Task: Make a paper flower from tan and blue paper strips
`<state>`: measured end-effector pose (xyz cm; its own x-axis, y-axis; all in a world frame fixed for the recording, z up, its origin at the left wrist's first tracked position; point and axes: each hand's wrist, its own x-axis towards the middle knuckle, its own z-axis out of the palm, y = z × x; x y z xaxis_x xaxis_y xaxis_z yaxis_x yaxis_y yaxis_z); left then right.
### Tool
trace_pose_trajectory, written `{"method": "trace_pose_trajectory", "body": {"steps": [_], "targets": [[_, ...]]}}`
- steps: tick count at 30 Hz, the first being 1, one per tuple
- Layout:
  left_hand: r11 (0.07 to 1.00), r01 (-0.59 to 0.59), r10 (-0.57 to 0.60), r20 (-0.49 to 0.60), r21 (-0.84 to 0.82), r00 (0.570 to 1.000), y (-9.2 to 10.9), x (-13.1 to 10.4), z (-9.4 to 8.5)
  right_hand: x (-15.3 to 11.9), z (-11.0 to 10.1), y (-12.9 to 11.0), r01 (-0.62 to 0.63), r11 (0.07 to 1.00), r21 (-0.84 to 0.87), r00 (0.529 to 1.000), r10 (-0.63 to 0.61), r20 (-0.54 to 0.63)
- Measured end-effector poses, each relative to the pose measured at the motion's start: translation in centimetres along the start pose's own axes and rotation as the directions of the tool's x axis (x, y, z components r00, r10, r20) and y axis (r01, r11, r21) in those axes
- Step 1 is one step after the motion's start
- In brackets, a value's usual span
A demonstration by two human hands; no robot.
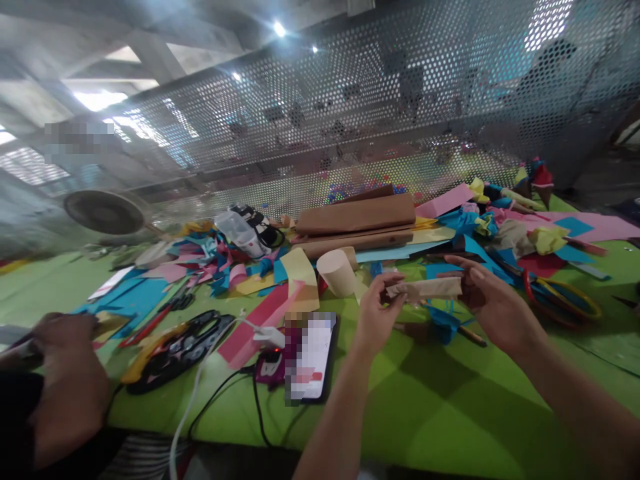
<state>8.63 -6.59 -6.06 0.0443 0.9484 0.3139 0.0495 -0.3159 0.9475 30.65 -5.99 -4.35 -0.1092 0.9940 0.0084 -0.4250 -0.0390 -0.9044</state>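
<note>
A narrow strip of crinkled beige paper (430, 289), folded or rolled lengthwise, is stretched level above the table between my two hands. My left hand (377, 310) pinches its left end between thumb and fingers. At the other end my right hand (487, 300) holds the paper near its fingertips, the index finger stretched out along the top; the exact grip is partly hidden. Below the strip lie a blue paper piece (443, 325) and a thin brown stick (473, 335). A cream paper roll (336, 273) stands tilted beyond my left hand.
Scissors with red and yellow handles (563, 300) lie at right. A phone (315, 357), power strip (270, 370) and cables sit left of my arm, with black-yellow scissors (175, 350) farther left. Brown paper rolls (355, 215) lie behind. Another person's hand (67, 340) is at far left.
</note>
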Motion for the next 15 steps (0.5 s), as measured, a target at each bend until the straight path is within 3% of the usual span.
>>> {"method": "trace_pose_trajectory", "body": {"steps": [5, 9, 12, 15], "targets": [[0.999, -0.014, 0.013, -0.02, -0.039, 1.0, -0.5, -0.1, 0.9, 0.0, 0.3, 2.0, -0.08, 0.996, 0.039, 0.996, 0.078, 0.043], [0.996, 0.084, -0.081, 0.154, -0.016, 0.985, 0.1, -0.2, 0.8, -0.2, 0.1, 3.0, -0.073, 0.994, -0.082, 0.997, 0.073, -0.001], [0.979, 0.052, -0.111, 0.304, 0.198, 0.946, 0.7, -0.2, -0.7, -0.3, 0.1, 2.2, 0.015, 0.988, -0.153, 0.997, -0.027, -0.076], [0.835, -0.079, -0.189, 0.419, 0.545, 0.888, 0.7, -0.1, -2.2, -0.3, 0.1, 1.1, 0.075, 0.982, -0.174, 0.988, -0.097, -0.118]]}}
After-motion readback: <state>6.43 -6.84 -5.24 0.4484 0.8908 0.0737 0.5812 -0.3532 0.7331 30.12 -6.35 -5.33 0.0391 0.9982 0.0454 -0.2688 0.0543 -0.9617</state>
